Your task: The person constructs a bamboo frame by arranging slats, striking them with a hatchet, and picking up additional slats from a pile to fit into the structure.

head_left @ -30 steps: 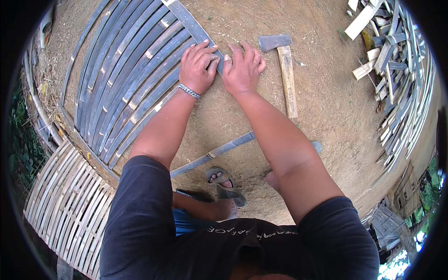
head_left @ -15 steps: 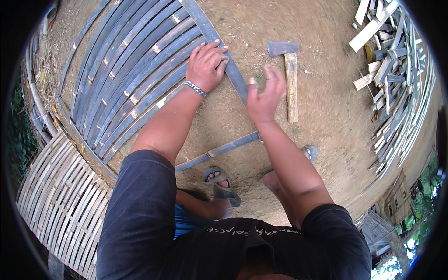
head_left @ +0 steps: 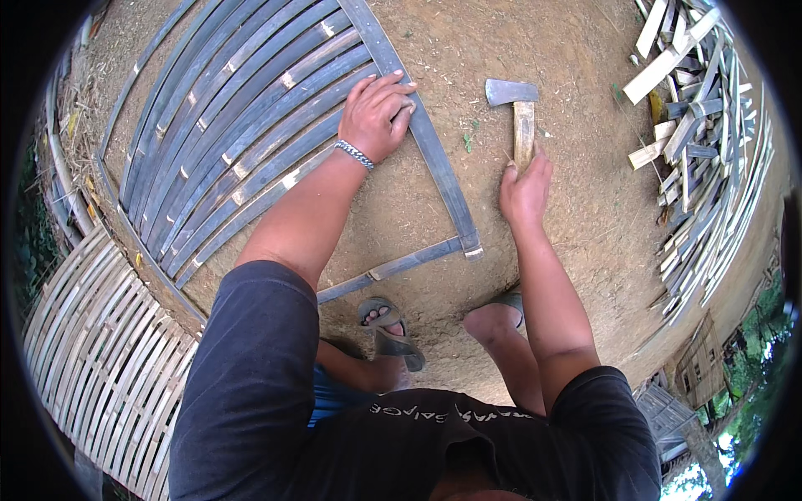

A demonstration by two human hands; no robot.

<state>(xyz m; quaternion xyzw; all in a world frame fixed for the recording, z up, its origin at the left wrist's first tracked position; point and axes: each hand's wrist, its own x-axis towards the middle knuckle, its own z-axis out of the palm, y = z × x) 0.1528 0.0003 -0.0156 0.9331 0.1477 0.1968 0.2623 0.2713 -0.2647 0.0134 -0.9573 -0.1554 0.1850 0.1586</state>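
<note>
My left hand (head_left: pixel 375 117), with a chain bracelet at its wrist, presses on the dark bamboo slats (head_left: pixel 280 117) where their ends meet a long bamboo rail (head_left: pixel 434 167). Its fingers curl over the end of one slat beside the rail; the underside of the grip is hidden. To the right, a hatchet (head_left: pixel 524 125) with a dark metal head and a pale wooden handle lies on the dirt ground. My right hand (head_left: pixel 526 194) is closed around the lower handle, hiding its end. The hatchet head points away from me.
A bamboo crosspiece (head_left: pixel 393 265) joins the rail's near end, just ahead of my sandaled feet (head_left: pixel 388 326). Split bamboo strips (head_left: pixel 710 167) lie piled on the right. A pale slatted bamboo panel (head_left: pixel 104 351) stands at the lower left.
My right hand has moved right from above the rail to the hatchet handle and closed on it. My left hand keeps its place on the slats. The view has shifted slightly.
</note>
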